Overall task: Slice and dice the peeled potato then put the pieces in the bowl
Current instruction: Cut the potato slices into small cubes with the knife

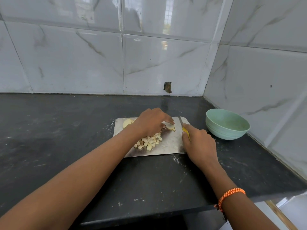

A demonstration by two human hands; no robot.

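Observation:
A steel cutting board (pixel 172 145) lies on the dark counter. My left hand (pixel 149 122) holds down a pale potato piece (pixel 170 126) near the board's far side, fingers curled over it. My right hand (pixel 199 143) grips a yellow-handled knife (pixel 182 126), its short blade pointing away, just right of that piece. A heap of diced potato (pixel 149 141) sits in the middle of the board. More potato slices (pixel 127 122) lie at the far left corner, partly hidden by my left hand. A light green bowl (pixel 214 128) stands to the right of the board, with nothing visible in it.
The black counter (pixel 66 130) runs left and toward me, with its front edge close to my body. Marble-look tiled walls close the back and the right side just behind the bowl. A small hole (pixel 167 87) shows in the back wall.

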